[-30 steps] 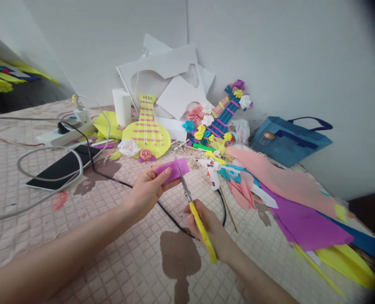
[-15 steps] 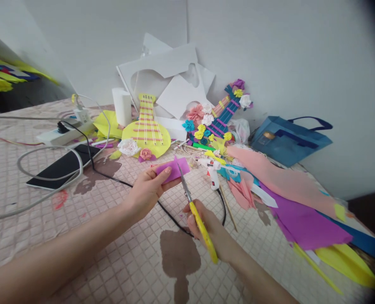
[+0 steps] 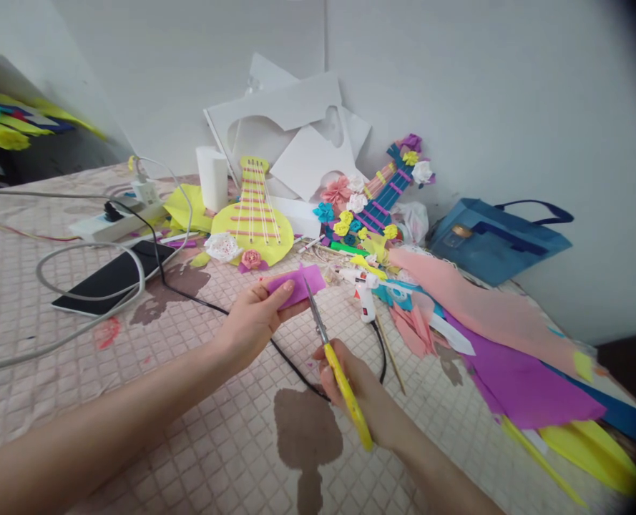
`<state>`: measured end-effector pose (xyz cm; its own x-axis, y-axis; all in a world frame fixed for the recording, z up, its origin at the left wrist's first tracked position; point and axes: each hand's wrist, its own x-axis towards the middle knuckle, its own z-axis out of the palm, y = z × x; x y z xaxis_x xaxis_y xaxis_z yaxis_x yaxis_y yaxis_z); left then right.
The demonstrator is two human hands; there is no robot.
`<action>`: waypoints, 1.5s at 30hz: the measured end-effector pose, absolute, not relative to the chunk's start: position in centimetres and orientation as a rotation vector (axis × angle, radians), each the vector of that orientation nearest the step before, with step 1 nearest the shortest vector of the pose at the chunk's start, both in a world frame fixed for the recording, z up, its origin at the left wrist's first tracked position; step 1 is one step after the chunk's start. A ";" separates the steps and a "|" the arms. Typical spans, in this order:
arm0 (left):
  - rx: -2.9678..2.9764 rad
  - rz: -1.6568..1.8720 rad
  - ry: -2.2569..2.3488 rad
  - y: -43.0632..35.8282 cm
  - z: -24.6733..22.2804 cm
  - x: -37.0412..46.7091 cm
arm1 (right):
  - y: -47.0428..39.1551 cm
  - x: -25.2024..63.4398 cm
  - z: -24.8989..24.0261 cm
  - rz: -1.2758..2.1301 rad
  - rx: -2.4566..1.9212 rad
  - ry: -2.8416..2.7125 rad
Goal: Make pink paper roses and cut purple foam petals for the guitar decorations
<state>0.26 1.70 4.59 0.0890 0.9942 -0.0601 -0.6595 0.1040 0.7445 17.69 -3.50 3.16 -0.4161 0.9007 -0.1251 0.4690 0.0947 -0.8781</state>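
My left hand (image 3: 256, 311) pinches a small piece of purple crepe paper (image 3: 313, 279) between thumb and fingers, above the middle of the table. Yellow-handled scissors (image 3: 344, 386) are gripped in my right hand (image 3: 358, 383). Their blades point up and away, lying at the purple paper near its middle; a small point of paper stands up beside the tip. Whether the blades are parted is hard to make out. Just beyond the paper are a pink paper rose (image 3: 251, 259) and a yellow paper guitar (image 3: 264, 225) with white strings.
A white glue gun (image 3: 367, 304) with a black cord lies right of the paper. Crepe sheets (image 3: 526, 383) and a blue bag (image 3: 497, 239) fill the right side. At left are a tablet (image 3: 116, 279), power strip (image 3: 108, 225) and looped cable. A blue flowered guitar (image 3: 382, 204) leans behind.
The whole view has shifted slightly, so things appear a little farther right. Both hands, the purple paper and the scissors keep nearly the same positions relative to each other.
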 end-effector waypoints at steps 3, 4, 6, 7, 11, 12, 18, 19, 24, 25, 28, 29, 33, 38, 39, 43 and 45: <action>0.633 1.359 0.663 1.7 4.6 0.2 | -3.5 17.7 3.0 1.262 -1.333 -1.922; 0.637 1.357 0.662 1.6 4.6 0.2 | -3.5 17.7 3.0 1.257 -1.328 -1.919; 0.646 1.352 0.658 1.6 4.6 0.2 | -3.5 17.8 2.8 1.251 -1.325 -1.914; 0.651 1.349 0.655 1.7 4.6 0.2 | -3.5 17.8 2.7 1.253 -1.326 -1.910; 0.668 1.337 0.647 1.8 4.5 0.1 | -3.5 17.8 2.8 1.299 -1.319 -1.890; 0.670 1.338 0.648 1.8 4.4 0.0 | -3.5 17.8 2.9 1.308 -1.314 -1.885; 0.675 1.341 0.650 1.7 4.4 0.1 | -3.5 17.6 3.1 1.275 -1.317 -1.852; 0.674 1.340 0.651 1.7 4.4 0.1 | -3.6 17.6 3.0 1.270 -1.323 -1.851; 0.669 1.346 0.652 1.7 4.4 0.2 | -3.6 17.7 2.6 1.252 -1.349 -1.876; 0.667 1.348 0.648 1.7 4.4 0.2 | -3.6 17.7 2.6 1.247 -1.356 -1.884; 0.671 1.347 0.645 1.7 4.4 0.2 | -3.5 17.8 2.4 1.241 -1.367 -1.897; 0.674 1.346 0.645 1.7 4.4 0.2 | -3.5 17.8 2.4 1.240 -1.368 -1.895; 0.682 1.350 0.647 1.7 4.3 0.2 | -3.5 17.4 2.7 1.246 -1.379 -1.857; 0.688 1.351 0.651 1.7 4.3 0.2 | -3.6 16.9 3.0 1.226 -1.414 -1.816; 0.691 1.348 0.653 1.7 4.3 0.2 | -3.6 16.9 3.0 1.219 -1.427 -1.813; 0.696 1.340 0.649 1.8 4.3 0.1 | -3.6 16.8 3.0 1.234 -1.456 -1.792; 0.694 1.336 0.645 1.8 4.4 0.1 | -3.6 16.8 3.1 1.269 -1.458 -1.765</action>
<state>0.06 1.78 4.36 0.1244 0.9919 -0.0242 -0.6359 0.0984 0.7654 16.76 -3.62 3.07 -0.2867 0.9435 -0.1664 0.4586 -0.0173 -0.8885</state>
